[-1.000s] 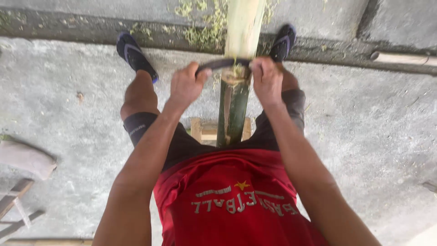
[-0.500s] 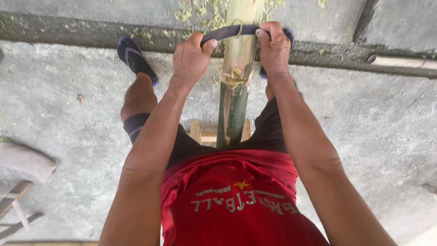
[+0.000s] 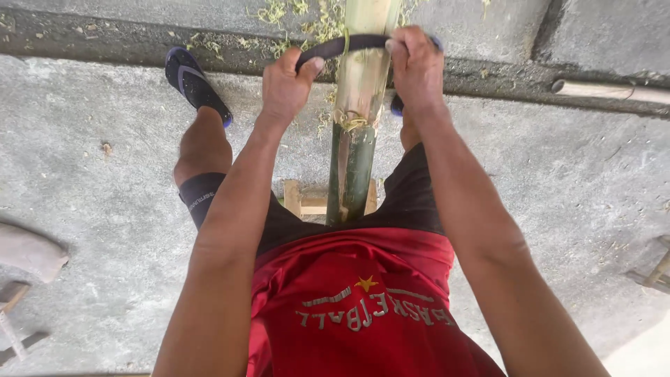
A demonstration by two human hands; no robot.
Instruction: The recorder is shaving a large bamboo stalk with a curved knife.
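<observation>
A long bamboo pole (image 3: 357, 105) runs away from me between my legs, green near my body and pale where its skin is scraped off. A dark curved blade (image 3: 345, 45) lies across the pale part. My left hand (image 3: 287, 82) grips the blade's left end and my right hand (image 3: 413, 64) grips its right end. A curl of shavings (image 3: 349, 122) clings where the green skin ends. Both arms are stretched forward.
I sit on a low wooden stool (image 3: 307, 199) on a rough concrete floor (image 3: 112, 160). My left foot wears a dark flip-flop (image 3: 195, 82). Green shavings (image 3: 300, 21) lie by a gutter ahead. A pale pole (image 3: 607, 91) lies at right, wooden pieces (image 3: 21, 307) at left.
Both hands have pushed the curved blade farther along the bamboo, away from my body, and more pale scraped surface shows behind it.
</observation>
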